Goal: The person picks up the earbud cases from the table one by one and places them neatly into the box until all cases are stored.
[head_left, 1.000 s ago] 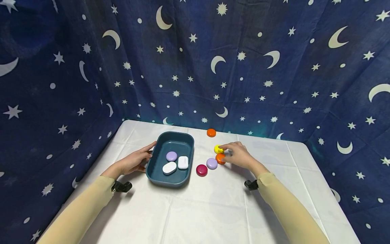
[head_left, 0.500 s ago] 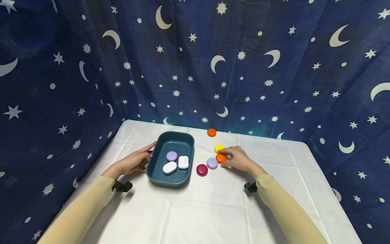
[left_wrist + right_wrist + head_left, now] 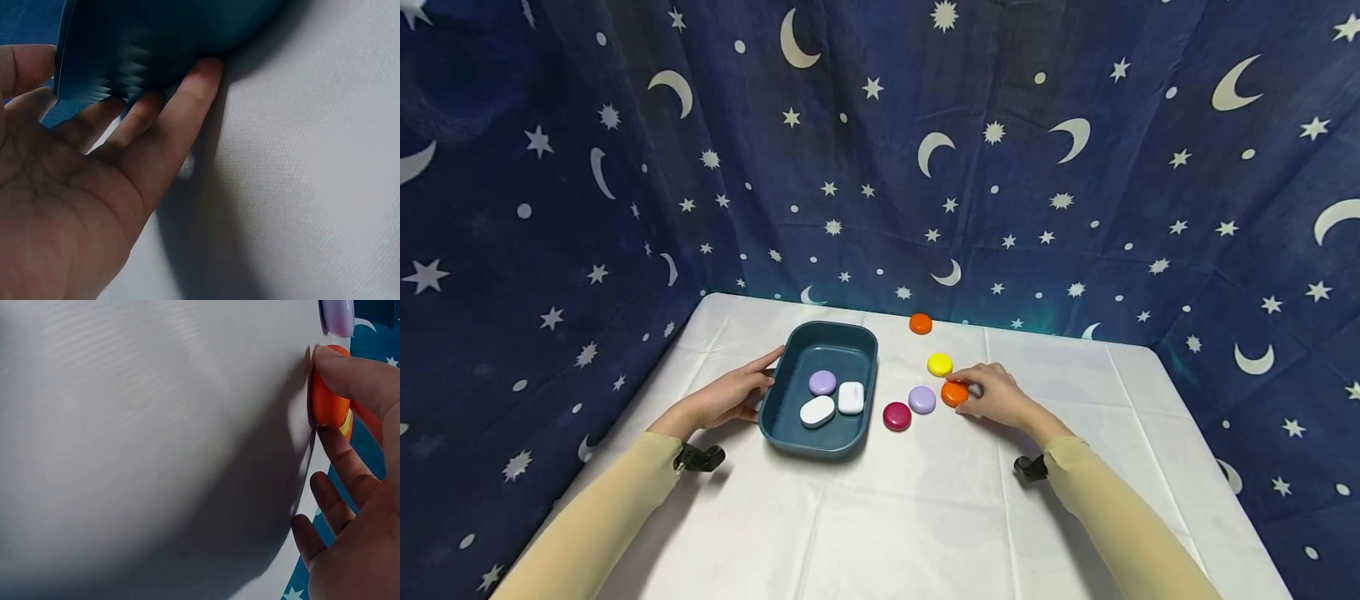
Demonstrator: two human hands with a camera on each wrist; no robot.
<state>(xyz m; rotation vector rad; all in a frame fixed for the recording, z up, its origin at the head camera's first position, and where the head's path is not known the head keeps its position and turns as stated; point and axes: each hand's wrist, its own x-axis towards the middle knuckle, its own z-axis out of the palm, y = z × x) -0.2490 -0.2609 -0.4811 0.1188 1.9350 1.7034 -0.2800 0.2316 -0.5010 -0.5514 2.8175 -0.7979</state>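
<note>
My right hand (image 3: pixel 996 397) pinches a glossy round orange disc (image 3: pixel 955 393) between thumb and fingers, low at the white tablecloth. In the right wrist view the thumb lies on one side of that disc (image 3: pixel 329 400), and a fingertip touches its lower edge. Left of it lie a lilac disc (image 3: pixel 922 400) and a dark red disc (image 3: pixel 897 416); a yellow disc (image 3: pixel 939 364) sits just behind. My left hand (image 3: pixel 730 398) rests its extended fingers against the left outer wall of a dark teal tray (image 3: pixel 827 447). In the left wrist view several fingertips touch the tray wall (image 3: pixel 169 31).
Inside the tray are a lilac disc (image 3: pixel 822 383), a white oval piece (image 3: pixel 817 412) and a white rounded-square piece (image 3: pixel 851 398). Another orange disc (image 3: pixel 921 323) lies near the table's back edge. A blue curtain (image 3: pixel 880 167) with moons and stars hangs behind and at both sides.
My right hand has come down from the yellow disc to the front orange disc and drawn it slightly right, away from the lilac disc. The left hand and tray have stayed in place.
</note>
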